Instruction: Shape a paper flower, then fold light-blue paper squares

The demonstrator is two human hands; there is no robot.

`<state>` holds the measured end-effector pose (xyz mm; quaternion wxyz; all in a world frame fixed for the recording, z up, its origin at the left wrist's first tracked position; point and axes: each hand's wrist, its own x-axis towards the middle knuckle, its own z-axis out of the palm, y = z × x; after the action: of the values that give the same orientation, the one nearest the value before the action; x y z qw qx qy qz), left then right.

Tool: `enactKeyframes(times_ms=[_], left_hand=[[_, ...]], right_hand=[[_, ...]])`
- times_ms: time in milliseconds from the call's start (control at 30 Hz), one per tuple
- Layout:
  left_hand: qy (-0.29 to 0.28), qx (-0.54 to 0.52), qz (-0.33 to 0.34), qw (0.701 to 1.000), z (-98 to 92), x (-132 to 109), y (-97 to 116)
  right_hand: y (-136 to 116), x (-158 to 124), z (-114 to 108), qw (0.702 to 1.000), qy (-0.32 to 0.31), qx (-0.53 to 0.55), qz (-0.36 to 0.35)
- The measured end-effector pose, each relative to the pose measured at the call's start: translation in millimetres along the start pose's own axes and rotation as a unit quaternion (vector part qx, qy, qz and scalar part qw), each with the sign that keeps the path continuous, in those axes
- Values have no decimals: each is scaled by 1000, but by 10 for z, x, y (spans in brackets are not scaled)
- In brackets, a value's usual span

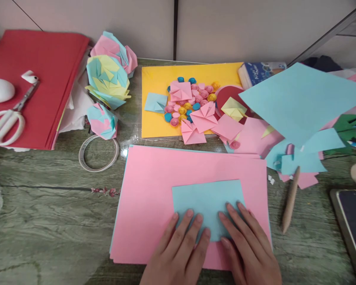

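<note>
A light blue paper rectangle [207, 198] lies on a stack of pink paper sheets [148, 190] in the middle of the table. My left hand [182, 247] rests on its left and lower part, fingers stretched out and slightly apart. On its right side, my right hand [247, 241] lies with fingers extended, some tips at the paper's right edge. Neither hand grips anything; both press flat from above. The fingers cover part of the blue paper's lower half.
Scissors [13, 114] lie on red sheets [47, 79] at left, near folded paper flowers [108, 81] and a tape roll [81, 156]. Behind, a yellow sheet [154, 122] bears paper rolls. At right are blue paper [305, 99], a brown pointed stick [291, 200] and a phone [354, 221].
</note>
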<state>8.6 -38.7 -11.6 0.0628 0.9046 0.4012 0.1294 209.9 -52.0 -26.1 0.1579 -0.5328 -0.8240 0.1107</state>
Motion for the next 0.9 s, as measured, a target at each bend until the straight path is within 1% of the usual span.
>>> enactKeyframes(times_ms=[900], left_hand=[[6, -12, -5, 1000, 4, 11, 6]], right_hand=[[-5, 8, 2, 1000, 1, -6, 3]])
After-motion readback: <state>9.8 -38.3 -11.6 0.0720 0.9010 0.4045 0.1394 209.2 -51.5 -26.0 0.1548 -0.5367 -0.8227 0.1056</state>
